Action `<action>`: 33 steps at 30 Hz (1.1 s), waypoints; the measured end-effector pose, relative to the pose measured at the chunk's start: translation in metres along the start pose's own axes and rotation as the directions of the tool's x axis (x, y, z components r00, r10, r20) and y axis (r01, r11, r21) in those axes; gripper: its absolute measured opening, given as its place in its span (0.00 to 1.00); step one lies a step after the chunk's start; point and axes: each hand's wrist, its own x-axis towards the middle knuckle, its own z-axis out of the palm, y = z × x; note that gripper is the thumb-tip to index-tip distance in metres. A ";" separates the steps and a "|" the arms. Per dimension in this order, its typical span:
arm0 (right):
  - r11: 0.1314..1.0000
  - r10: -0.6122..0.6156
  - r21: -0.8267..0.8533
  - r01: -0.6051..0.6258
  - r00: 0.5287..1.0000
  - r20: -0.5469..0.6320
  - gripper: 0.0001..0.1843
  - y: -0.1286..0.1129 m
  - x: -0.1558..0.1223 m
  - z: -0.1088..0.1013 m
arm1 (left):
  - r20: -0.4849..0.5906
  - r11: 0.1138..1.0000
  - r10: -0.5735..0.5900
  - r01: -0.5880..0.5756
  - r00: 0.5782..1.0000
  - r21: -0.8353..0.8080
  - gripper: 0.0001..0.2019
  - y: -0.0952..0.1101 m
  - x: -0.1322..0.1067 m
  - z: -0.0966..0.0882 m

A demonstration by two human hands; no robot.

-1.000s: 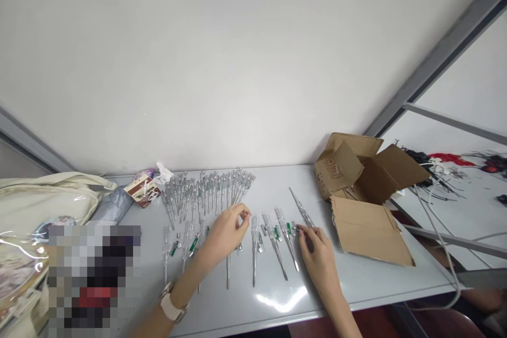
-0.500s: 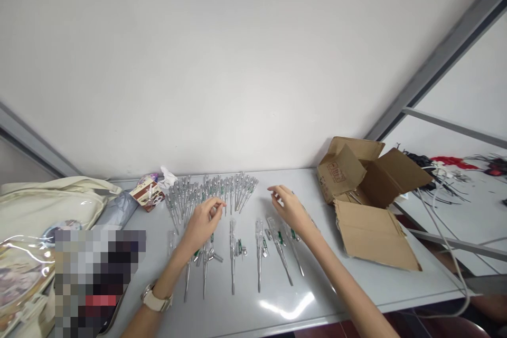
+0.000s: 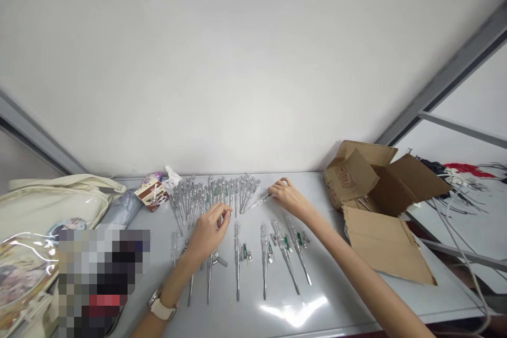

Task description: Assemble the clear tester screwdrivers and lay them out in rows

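Observation:
My right hand point(image 3: 288, 195) pinches the handle end of a tester screwdriver point(image 3: 257, 203) with a clear handle. Its metal tip points left and down, close to a fanned pile of similar screwdrivers point(image 3: 214, 186). My left hand point(image 3: 209, 226) hovers in front of that pile, thumb and fingertips pressed together; anything between them is too small to make out. In front of both hands lies a spaced row of tester screwdrivers, among them one in the middle point(image 3: 237, 261) and one at the right point(image 3: 299, 251). Small green and metal parts point(image 3: 246, 252) rest beside them.
On the right stands an open cardboard box point(image 3: 348, 179), one flap lying over the grey table point(image 3: 328, 296). A cream bag point(image 3: 59, 206), a grey folded bundle point(image 3: 121, 210), a brown packet point(image 3: 152, 194) and crumpled tissue point(image 3: 171, 177) are at the left. Behind rises a white wall.
My right hand has come to the pile's right side and now has a tester screwdriver in its fingers. The left hand stays nearly in place. The view has shifted slightly.

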 end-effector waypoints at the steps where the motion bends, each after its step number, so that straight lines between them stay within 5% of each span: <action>1: 1.000 -0.004 0.008 0.004 1.000 -0.004 0.10 0.001 -0.007 -0.007 | -0.020 1.000 0.018 -0.018 1.000 0.004 0.09 0.000 0.000 0.000; 6: 0.962 0.026 0.274 0.016 0.988 -0.150 0.07 -0.016 -0.043 -0.049 | -0.156 0.976 0.212 -0.200 0.965 0.091 0.07 0.008 0.000 0.000; 10: 0.859 0.145 0.512 0.004 0.957 -0.252 0.10 -0.057 -0.060 -0.075 | -0.126 0.911 0.392 -0.365 0.911 0.194 0.15 0.024 -0.002 0.000; 13: 0.767 0.208 0.641 0.047 0.925 -0.317 0.10 -0.096 -0.068 -0.080 | -0.072 0.845 0.499 -0.466 0.864 0.263 0.21 0.041 -0.005 0.000; 16: 0.704 0.250 0.705 0.081 0.902 -0.353 0.10 -0.130 -0.076 -0.073 | 0.016 0.791 0.564 -0.546 0.826 0.274 0.16 0.055 -0.008 -0.001; 19: 0.666 0.255 0.742 0.077 0.911 -0.324 0.12 -0.141 -0.083 -0.066 | 0.112 0.767 0.588 -0.596 0.801 0.237 0.17 0.060 -0.008 0.001; 23: 0.641 0.448 0.742 -0.195 0.881 -0.154 0.14 -0.102 -0.095 -0.054 | 0.061 0.811 0.536 -0.533 0.842 0.242 0.12 0.052 -0.007 0.003; 28: 0.573 0.803 0.455 -0.682 0.577 -0.146 0.23 -0.021 -0.119 -0.001 | -0.057 0.886 0.426 -0.404 0.903 0.228 0.04 0.037 -0.002 0.003; 33: 0.509 0.831 0.473 -0.719 0.554 -0.053 0.22 0.003 -0.132 0.038 | -0.080 0.918 0.333 -0.303 0.940 0.254 0.08 0.029 0.000 0.005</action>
